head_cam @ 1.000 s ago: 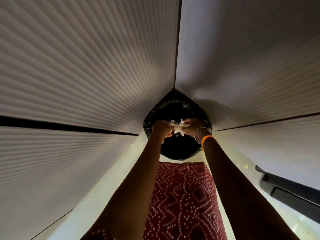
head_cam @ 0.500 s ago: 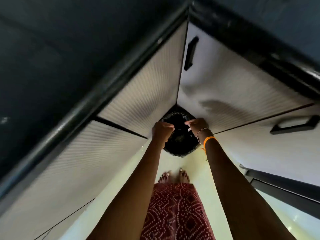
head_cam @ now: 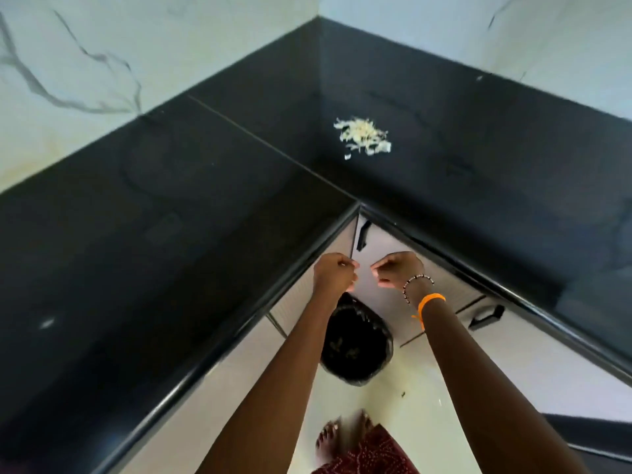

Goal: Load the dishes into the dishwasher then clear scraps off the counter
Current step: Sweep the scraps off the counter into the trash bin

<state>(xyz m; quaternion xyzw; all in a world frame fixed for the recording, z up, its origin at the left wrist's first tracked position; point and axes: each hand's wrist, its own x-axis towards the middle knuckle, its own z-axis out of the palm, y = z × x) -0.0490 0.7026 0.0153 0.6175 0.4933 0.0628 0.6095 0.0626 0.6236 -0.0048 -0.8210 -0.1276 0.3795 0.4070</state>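
Observation:
A pile of pale shredded scraps [head_cam: 363, 137] lies on the black counter [head_cam: 171, 213], near its inner corner. My left hand [head_cam: 334, 277] and my right hand [head_cam: 398, 271] hang side by side in front of the counter's corner edge, both with fingers curled and nothing visible in them. Below them on the floor stands a bin lined with a black bag [head_cam: 355, 343], a few pale scraps inside it. The scraps on the counter lie well beyond both hands.
White cabinet doors with black handles [head_cam: 485, 316] run under the counter on both sides. Marbled white wall tiles [head_cam: 85, 63] rise behind it. My bare feet [head_cam: 342, 436] stand on the pale floor by the bin. A dark edge juts in at lower right.
My hands let the scraps they held over the bin fall, then rose to counter height with nothing in them. My view lifted from the bin to the counter top.

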